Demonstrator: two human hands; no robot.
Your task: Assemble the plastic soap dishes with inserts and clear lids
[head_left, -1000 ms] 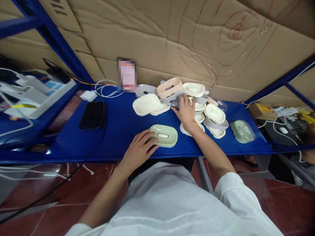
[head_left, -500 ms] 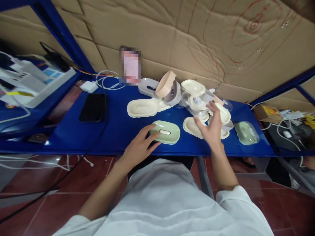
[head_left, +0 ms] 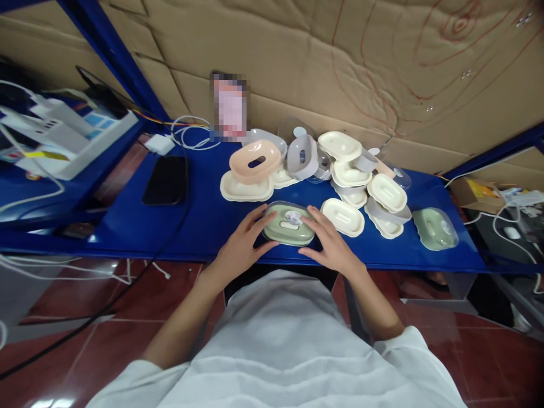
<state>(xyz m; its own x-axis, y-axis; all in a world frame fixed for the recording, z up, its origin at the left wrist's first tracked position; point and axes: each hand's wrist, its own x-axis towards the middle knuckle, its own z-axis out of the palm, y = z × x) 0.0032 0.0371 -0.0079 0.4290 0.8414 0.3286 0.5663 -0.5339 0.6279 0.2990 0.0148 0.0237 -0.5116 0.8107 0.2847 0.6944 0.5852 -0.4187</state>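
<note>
A pale green soap dish (head_left: 290, 236) sits near the front edge of the blue shelf, with a clear lid (head_left: 278, 211) over it that bears a round white sticker. My left hand (head_left: 238, 245) grips its left end, thumb low at the front and fingers on top. From the other side, my right hand (head_left: 335, 243) grips the right end in the same way. Just right of that hand lies a cream tray (head_left: 343, 217). Behind the left hand, a peach soap dish (head_left: 260, 169) rests on another cream tray (head_left: 238, 191).
Grey dishes (head_left: 306, 170), several cream trays and clear lids (head_left: 293, 127) crowd the back. A second lidded green soap dish (head_left: 434, 228) stands at right. At left are a black phone (head_left: 165, 180), a white charger (head_left: 160, 144) and a cable. Cardboard (head_left: 272, 62) walls the back.
A clear lid now covers the green soap dish. My right hand has come left from the pile to the dish's right end. The peach dish has tipped down onto the cream tray.
</note>
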